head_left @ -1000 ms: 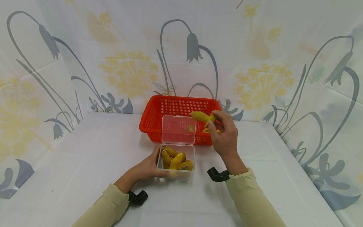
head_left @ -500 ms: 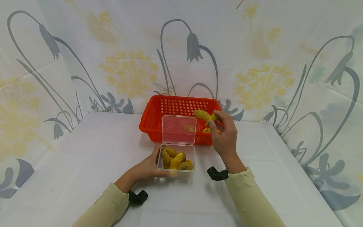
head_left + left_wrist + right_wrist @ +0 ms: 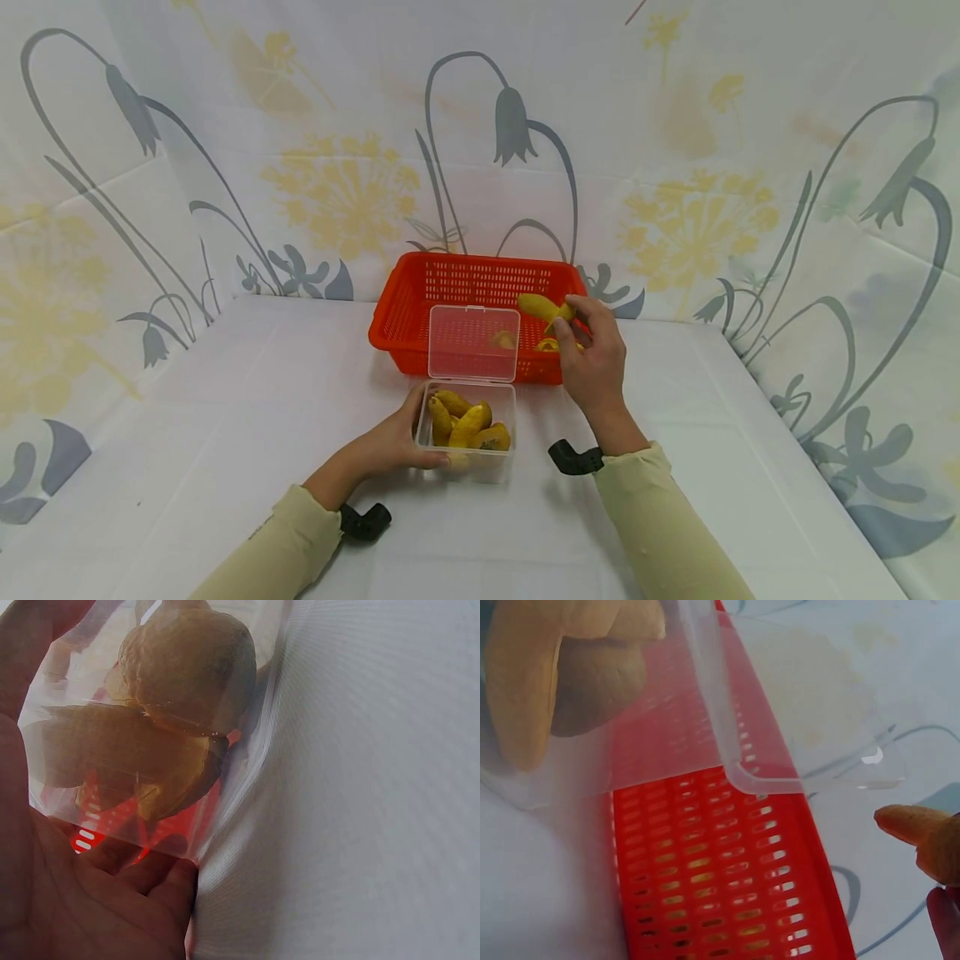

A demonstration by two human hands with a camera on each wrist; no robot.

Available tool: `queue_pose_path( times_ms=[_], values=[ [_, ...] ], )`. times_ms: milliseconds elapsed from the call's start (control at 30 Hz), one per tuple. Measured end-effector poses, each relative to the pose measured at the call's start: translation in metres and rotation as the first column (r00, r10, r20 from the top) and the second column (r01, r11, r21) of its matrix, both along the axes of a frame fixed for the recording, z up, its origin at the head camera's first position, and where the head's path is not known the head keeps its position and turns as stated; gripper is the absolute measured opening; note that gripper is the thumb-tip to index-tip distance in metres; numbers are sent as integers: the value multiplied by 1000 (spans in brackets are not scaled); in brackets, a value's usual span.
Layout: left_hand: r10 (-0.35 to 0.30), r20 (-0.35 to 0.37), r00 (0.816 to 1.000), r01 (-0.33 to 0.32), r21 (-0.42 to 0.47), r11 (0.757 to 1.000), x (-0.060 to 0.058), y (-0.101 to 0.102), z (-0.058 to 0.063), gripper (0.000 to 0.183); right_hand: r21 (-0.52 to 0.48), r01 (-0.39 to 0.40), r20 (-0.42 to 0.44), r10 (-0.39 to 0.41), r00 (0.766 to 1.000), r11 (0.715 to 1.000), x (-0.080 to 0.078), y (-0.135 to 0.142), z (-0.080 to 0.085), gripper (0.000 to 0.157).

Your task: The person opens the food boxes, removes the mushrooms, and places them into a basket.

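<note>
My left hand (image 3: 393, 442) grips the left side of a clear plastic box (image 3: 504, 465), with the thumb along its front. Inside lie several yellow, finger-shaped fruits (image 3: 467, 425). The box's transparent hinged lid (image 3: 472, 342) stands raised at the back. Between thumb and fingertips, my right hand (image 3: 596, 358) pinches a yellow, knobby fruit (image 3: 538, 307) above the right part of a red basket (image 3: 386, 329). In the right wrist view, the held fruit (image 3: 922, 832) shows a narrow tip and a rounder body. More yellow fruit (image 3: 549, 343) sits in the basket below that hand.
The basket has slotted walls and stands directly behind the box, near the flower-printed cloth backdrop (image 3: 360, 200). A white cloth covers the table (image 3: 247, 417). Black curved wrist mounts (image 3: 365, 522) stick out at both cuffs.
My right hand has shifted the held fruit slightly to the right, and its wrist has come up a little. The left hand and box have stayed put.
</note>
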State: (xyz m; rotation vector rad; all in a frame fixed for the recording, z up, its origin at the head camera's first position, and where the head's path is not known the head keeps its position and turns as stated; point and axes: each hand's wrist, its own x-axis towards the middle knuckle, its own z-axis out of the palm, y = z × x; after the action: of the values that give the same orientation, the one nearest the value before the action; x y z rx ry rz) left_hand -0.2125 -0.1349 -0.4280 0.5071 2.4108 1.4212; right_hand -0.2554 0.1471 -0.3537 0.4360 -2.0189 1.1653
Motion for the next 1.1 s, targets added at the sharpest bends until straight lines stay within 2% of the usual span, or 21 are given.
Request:
queue_pose_path(
  times_ms=[233,800,1100],
  values=[
    [10,12,1000,-10,-4,1000,0,-1,-3,115,46,33,27,-34,999,998,-8,2,-10,35],
    [-8,4,1000,8,12,1000,0,-1,-2,112,64,-17,103,10,995,998,-18,-1,-18,34],
    [-1,6,1000,1,8,1000,-1,-1,-2,112,116,18,146,-35,989,993,-21,-3,-21,32]
  ],
)
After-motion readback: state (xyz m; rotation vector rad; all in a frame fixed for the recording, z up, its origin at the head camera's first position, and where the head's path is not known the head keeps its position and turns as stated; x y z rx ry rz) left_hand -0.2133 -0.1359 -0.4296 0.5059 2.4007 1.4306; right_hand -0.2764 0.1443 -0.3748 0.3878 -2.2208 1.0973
